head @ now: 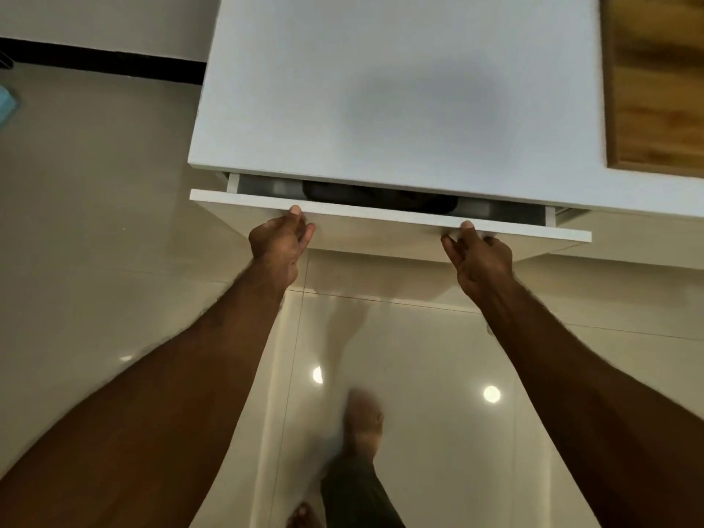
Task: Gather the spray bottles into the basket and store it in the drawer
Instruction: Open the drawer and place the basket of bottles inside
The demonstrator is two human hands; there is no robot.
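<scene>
The white drawer [381,217] under the white cabinet top [381,89] stands open by only a narrow gap. Through that gap I see a strip of the dark basket [381,198] inside; no spray bottle shows. My left hand [280,236] holds the drawer front near its left end, thumb on the top edge and fingers curled against the face below. My right hand [478,251] holds the front towards its right end in the same way.
A wooden board [655,81] lies on the cabinet top at the far right. Glossy beige floor tiles [95,222] spread to the left and below. My foot and trouser leg [358,451] are on the floor under the drawer.
</scene>
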